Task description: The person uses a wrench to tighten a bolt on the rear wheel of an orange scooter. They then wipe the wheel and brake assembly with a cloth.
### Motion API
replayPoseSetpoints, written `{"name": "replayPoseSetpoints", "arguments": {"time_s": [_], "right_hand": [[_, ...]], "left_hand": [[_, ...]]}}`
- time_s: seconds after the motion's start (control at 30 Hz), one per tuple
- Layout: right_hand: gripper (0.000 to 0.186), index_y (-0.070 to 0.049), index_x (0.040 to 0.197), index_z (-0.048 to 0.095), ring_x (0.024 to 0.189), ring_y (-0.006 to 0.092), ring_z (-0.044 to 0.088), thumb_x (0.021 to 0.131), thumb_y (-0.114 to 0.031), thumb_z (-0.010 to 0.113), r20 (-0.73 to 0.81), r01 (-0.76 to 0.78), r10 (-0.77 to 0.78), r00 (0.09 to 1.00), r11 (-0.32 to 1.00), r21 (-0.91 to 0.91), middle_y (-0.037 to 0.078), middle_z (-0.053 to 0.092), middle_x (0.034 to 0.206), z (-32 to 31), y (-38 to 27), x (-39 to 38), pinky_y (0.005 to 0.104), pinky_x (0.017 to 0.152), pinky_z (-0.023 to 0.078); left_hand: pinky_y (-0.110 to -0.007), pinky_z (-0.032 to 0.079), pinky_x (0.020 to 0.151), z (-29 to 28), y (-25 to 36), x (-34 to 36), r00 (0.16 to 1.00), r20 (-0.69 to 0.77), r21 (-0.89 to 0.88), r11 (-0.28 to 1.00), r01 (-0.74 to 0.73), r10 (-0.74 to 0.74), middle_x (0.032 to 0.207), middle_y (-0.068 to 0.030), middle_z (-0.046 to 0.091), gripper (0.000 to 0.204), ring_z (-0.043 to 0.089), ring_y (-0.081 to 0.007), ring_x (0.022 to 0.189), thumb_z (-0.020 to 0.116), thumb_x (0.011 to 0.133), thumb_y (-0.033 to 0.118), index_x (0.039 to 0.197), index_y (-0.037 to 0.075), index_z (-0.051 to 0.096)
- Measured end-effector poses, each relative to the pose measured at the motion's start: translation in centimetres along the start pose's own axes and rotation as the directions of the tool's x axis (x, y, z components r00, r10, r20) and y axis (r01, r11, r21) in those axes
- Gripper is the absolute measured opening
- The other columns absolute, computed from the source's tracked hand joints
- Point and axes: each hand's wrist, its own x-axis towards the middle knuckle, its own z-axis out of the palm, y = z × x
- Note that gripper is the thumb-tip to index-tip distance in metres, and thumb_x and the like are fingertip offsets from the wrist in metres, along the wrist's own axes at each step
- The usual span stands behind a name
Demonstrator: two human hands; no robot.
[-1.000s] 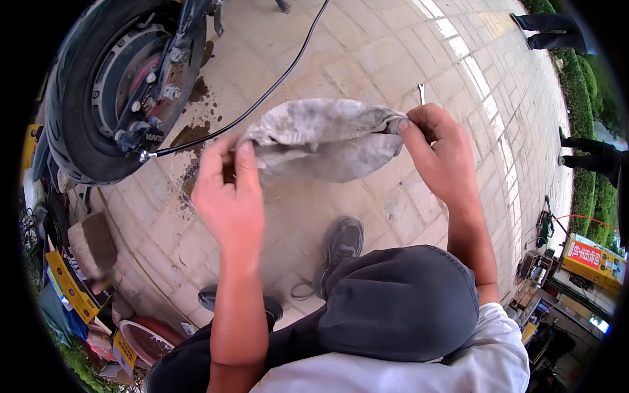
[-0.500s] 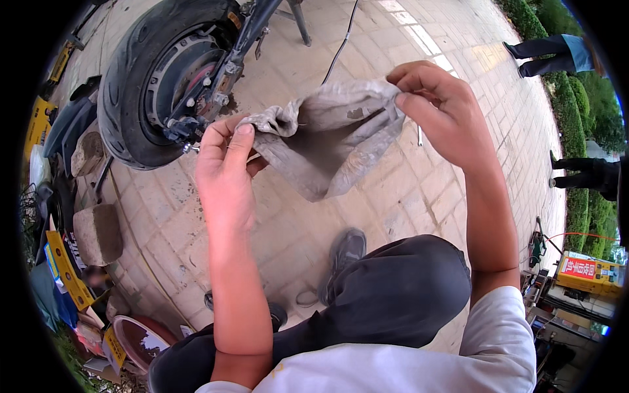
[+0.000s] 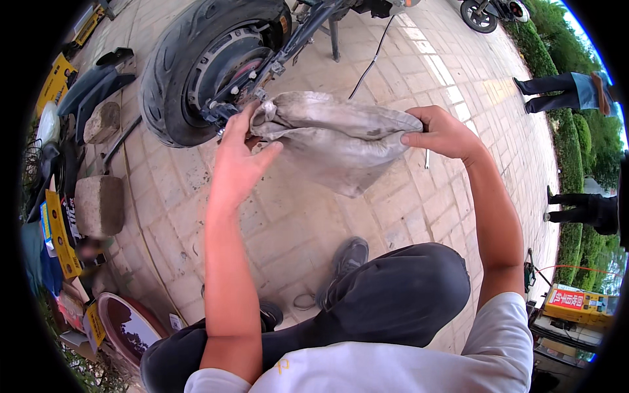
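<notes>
A grey, stained cloth point(image 3: 334, 147) hangs in folds between my two hands, above the paving. My left hand point(image 3: 234, 157) has the cloth's bunched left end, its fingers partly hidden behind the fabric and its thumb sticking out over the front. At the right end, my right hand point(image 3: 442, 133) pinches the cloth between thumb and fingers. Just beyond my left hand is the wheel point(image 3: 157, 92) of a motorbike or scooter, with bolts and a dark frame beside its hub. A slim silver tool point(image 3: 427, 159) lies on the paving below my right hand.
Two stone blocks point(image 3: 99, 206) sit at the left among boxes and dark panels. A reddish basin point(image 3: 145, 311) holding liquid stands at the lower left. A black cable point(image 3: 373, 62) runs along the paving. Two people point(image 3: 550, 93) stand by the hedge at right.
The cloth's mouth, spread wide before, has narrowed to a fold. My right hand has come down and slightly right, and my left thumb has lifted from the fabric. The view has shifted.
</notes>
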Motion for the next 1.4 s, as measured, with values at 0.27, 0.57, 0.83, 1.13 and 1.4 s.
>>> {"name": "replayPoseSetpoints", "arguments": {"time_s": [0.27, 0.57, 0.83, 1.13, 1.4], "right_hand": [[0.062, 0.014, 0.123, 0.044, 0.090, 0.0202, 0.061, 0.094, -0.040, 0.057, -0.387, 0.082, 0.434, 0.814, 0.572, 0.816, 0.015, 0.062, 0.103, 5.3, -1.3, 4.6, 0.0364, 0.082, 0.049], [0.033, 0.004, 0.121, 0.055, 0.093, 0.0177, 0.062, 0.093, -0.015, 0.058, -0.227, 0.023, 0.036, 0.973, 0.968, 0.252, 0.011, 0.066, 0.104, 10.6, 1.2, 4.7, 0.0308, 0.082, 0.050], [0.036, 0.005, 0.118, 0.052, 0.106, 0.0317, 0.059, 0.087, -0.012, 0.057, 0.140, 0.079, -0.089, 0.986, 0.994, 0.080, 0.025, 0.059, 0.113, 18.9, -2.5, 5.1, 0.0417, 0.090, 0.046], [0.055, 0.004, 0.131, 0.041, 0.118, 0.0404, 0.048, 0.083, -0.014, 0.060, 0.305, 0.437, -0.416, 0.857, 0.899, -0.003, 0.028, 0.048, 0.127, 19.5, -1.0, 0.3, 0.0450, 0.098, 0.040], [0.037, 0.005, 0.113, 0.056, 0.103, 0.0387, 0.056, 0.085, -0.019, 0.058, 0.120, 0.281, -0.345, 0.931, 0.886, 0.370, 0.023, 0.059, 0.107, 20.0, 4.9, -0.7, 0.0429, 0.091, 0.045]], "left_hand": [[-0.032, 0.045, 0.077, 4.8, -2.5, -1.5, 0.989, -0.081, -0.030, 0.992, 0.121, -0.123, 0.096, -0.0116, 0.061, 0.030, 0.058, -0.0228, 0.086, 0.063, 0.090, 0.029, 0.091, -0.001, 0.066], [-0.039, 0.047, 0.091, 6.9, 0.2, -2.9, 0.844, 0.409, -0.790, 0.328, 0.518, -0.347, 0.116, -0.0127, 0.059, 0.039, 0.057, -0.0228, 0.108, 0.050, 0.097, 0.032, 0.120, 0.001, 0.054], [-0.040, 0.045, 0.097, 7.0, -4.5, -5.6, 0.715, 0.304, -0.866, 0.130, 0.482, -0.629, 0.128, -0.0058, 0.054, 0.052, 0.054, -0.0248, 0.115, 0.041, 0.096, 0.052, 0.130, 0.013, 0.048], [-0.039, 0.049, 0.094, 1.8, -14.1, -8.8, 0.783, 0.110, -0.950, 0.167, 0.264, -0.612, 0.132, -0.0092, 0.052, 0.044, 0.055, -0.0236, 0.114, 0.042, 0.098, 0.037, 0.131, 0.009, 0.047], [-0.047, 0.041, 0.099, -4.5, -16.3, 3.2, 0.901, 0.173, -0.985, -0.042, 0.170, -0.397, 0.102, -0.0105, 0.061, 0.033, 0.053, -0.0272, 0.100, 0.061, 0.085, 0.028, 0.106, 0.003, 0.061]]}}
